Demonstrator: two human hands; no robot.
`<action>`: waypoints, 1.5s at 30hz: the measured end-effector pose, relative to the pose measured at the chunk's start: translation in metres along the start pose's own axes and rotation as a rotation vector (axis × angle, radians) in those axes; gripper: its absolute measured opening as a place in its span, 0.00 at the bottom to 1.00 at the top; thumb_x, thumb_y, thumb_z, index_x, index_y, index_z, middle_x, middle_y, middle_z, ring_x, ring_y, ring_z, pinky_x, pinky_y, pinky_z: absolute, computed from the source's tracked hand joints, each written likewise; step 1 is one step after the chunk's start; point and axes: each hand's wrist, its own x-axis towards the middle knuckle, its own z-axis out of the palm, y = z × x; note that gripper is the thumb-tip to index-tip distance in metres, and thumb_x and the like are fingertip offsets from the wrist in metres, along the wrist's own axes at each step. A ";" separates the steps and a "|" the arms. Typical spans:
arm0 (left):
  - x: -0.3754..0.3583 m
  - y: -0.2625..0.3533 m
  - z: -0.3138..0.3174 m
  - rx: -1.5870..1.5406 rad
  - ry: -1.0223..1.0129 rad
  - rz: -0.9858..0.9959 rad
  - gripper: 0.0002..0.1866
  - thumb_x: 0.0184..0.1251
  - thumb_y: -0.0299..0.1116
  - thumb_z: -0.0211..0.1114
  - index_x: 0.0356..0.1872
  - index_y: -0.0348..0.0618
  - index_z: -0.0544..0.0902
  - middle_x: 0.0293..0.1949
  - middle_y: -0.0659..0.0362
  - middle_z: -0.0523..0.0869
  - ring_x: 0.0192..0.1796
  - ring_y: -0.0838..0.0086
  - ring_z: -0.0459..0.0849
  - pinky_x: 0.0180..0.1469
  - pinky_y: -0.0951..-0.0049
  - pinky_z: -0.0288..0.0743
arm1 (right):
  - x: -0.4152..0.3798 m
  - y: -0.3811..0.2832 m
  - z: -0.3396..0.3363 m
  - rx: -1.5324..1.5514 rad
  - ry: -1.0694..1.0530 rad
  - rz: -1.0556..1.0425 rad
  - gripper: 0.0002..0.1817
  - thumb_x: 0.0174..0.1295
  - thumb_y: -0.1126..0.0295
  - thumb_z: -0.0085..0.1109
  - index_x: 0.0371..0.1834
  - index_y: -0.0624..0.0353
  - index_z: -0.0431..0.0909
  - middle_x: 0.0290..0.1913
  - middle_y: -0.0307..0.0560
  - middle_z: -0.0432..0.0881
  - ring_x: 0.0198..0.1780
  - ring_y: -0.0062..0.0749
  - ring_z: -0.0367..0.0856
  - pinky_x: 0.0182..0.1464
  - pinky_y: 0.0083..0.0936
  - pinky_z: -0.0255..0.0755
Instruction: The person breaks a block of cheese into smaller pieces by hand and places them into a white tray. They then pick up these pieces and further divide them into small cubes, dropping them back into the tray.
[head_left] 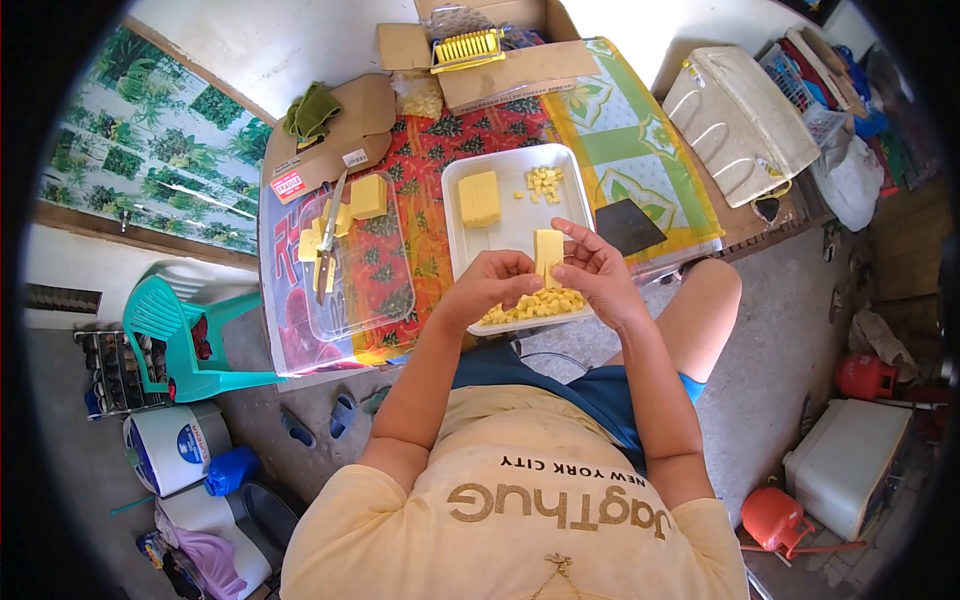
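Note:
Both hands hold one upright yellow slab (547, 252) over a white tray (515, 160). My left hand (497, 284) pinches its left edge, and my right hand (597, 275) has thumb and fingers at its right side. Small yellow cubes (535, 307) are heaped in the tray's near end below the hands. A larger yellow block (480, 198) and a few loose cubes (543, 183) lie at its far end. Left of the tray, a clear lid (385, 285) bears another yellow block (369, 196), yellow pieces (309, 245) and a knife (327, 236).
Cardboard boxes (530, 77) stand at the table's back, with a yellow slicer (467, 49) on one and a bag of cubes (418, 94) beside it. A dark flat plate (628, 228) lies right of the tray. A green chair (170, 330) is at the left.

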 end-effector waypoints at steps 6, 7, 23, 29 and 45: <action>0.005 -0.001 0.001 0.053 0.146 0.042 0.11 0.64 0.38 0.68 0.34 0.40 0.80 0.24 0.68 0.76 0.21 0.88 0.70 0.25 0.84 0.65 | -0.001 0.000 0.004 -0.058 -0.007 -0.018 0.31 0.57 0.81 0.64 0.65 0.63 0.68 0.48 0.43 0.80 0.47 0.21 0.80 0.50 0.19 0.75; 0.005 0.001 0.001 0.062 0.147 0.049 0.11 0.64 0.38 0.67 0.34 0.40 0.80 0.24 0.68 0.76 0.21 0.88 0.70 0.24 0.84 0.65 | -0.001 0.000 0.004 -0.063 -0.010 -0.021 0.30 0.57 0.81 0.64 0.65 0.63 0.68 0.48 0.43 0.80 0.47 0.21 0.80 0.50 0.19 0.75; 0.006 -0.004 -0.003 -0.064 0.077 0.057 0.14 0.64 0.38 0.67 0.37 0.35 0.81 0.22 0.67 0.77 0.20 0.87 0.69 0.22 0.85 0.63 | -0.002 0.000 0.001 0.004 -0.070 0.037 0.29 0.58 0.80 0.60 0.66 0.61 0.68 0.49 0.41 0.79 0.48 0.21 0.78 0.51 0.18 0.73; 0.005 -0.005 -0.002 -0.029 0.107 0.045 0.11 0.66 0.36 0.66 0.39 0.39 0.81 0.22 0.69 0.76 0.21 0.88 0.70 0.24 0.84 0.66 | 0.000 0.004 -0.001 0.010 -0.042 0.032 0.30 0.58 0.81 0.59 0.66 0.61 0.68 0.49 0.41 0.79 0.48 0.21 0.78 0.51 0.18 0.72; 0.004 -0.005 -0.006 -0.217 0.082 0.039 0.12 0.70 0.34 0.60 0.44 0.34 0.82 0.24 0.66 0.77 0.20 0.86 0.70 0.22 0.84 0.64 | -0.003 -0.004 0.004 0.237 0.088 0.075 0.26 0.59 0.76 0.58 0.63 0.58 0.68 0.44 0.39 0.78 0.41 0.19 0.76 0.38 0.18 0.74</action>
